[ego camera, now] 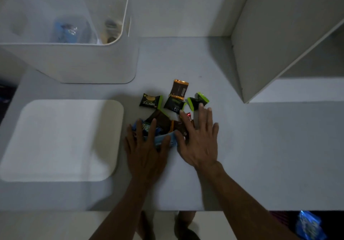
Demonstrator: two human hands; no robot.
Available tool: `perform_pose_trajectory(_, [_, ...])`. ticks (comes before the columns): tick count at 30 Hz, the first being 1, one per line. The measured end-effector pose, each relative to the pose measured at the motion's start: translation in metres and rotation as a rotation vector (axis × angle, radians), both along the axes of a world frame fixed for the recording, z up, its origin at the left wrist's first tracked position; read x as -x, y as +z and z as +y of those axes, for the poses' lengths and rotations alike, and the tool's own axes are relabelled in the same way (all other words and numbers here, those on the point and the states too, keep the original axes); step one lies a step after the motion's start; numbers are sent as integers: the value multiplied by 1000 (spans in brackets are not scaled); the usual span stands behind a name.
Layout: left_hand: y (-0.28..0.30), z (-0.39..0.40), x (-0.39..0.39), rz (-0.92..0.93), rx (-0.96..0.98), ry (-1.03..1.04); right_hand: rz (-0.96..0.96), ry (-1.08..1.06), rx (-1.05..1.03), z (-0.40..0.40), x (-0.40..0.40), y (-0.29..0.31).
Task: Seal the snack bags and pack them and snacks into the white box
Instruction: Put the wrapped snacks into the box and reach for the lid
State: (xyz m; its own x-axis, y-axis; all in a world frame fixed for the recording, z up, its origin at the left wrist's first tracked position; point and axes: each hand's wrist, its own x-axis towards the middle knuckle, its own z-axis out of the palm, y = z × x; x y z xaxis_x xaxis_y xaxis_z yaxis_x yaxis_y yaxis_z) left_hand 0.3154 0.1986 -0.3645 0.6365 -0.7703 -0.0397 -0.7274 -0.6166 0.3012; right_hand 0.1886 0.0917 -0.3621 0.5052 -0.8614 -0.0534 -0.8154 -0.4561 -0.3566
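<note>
Both grips lie flat and spread rather than clasped. The left hand (147, 146) presses straight fingers onto a blue foil snack packet (158, 139) at the near edge of the pile, and the right hand (199, 139) rests open over a brown wrapper (181, 127), its fingertips reaching a black packet with lime-green ends (197, 101). Neither hand pinches or lifts anything; they bracket the pile from both sides, which reads as raking the loose snacks together for one scoop.

More small wrapped snacks lie on the pale grey bench (260, 146) just beyond the fingers: a black "Nextar" biscuit packet (150, 101) and a brown-and-orange one (179, 90). The tall white plastic box (89, 61) stands open at the far left, with a blue bag and other items dimly visible inside, so packing is under way. Its flat white lid (61, 139) lies beside the left hand, kept off until the rest goes in.
</note>
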Motion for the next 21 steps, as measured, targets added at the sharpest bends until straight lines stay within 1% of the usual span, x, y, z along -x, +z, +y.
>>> perform_pose_trajectory(2, [-3, -2, 0, -2, 10, 5, 49, 29, -3, -6, -2, -4])
perform_pose_trajectory(4, [-5, -3, 1, -17, 24, 3, 44, 47, 22, -6, -2, -7])
perform_pose_trajectory(9, [-12, -2, 7, -146, 136, -46, -144, 50, 105, 1, 6, -17])
perform_pose_trajectory(14, [-17, 0, 8, -241, 197, -33, -257, 3, 168, 2, 7, -17])
perform_pose_trajectory(16, [-17, 0, 7, -248, 198, -18, -241, -48, 185, 2, 9, -15])
perform_pose_trajectory(19, [-13, -3, 7, -249, 207, -3, -104, -46, 254, 0, 8, -13])
perform_pose_trajectory(21, [-12, -7, 7, -259, 174, -15, -58, -49, 290, -4, 5, -13])
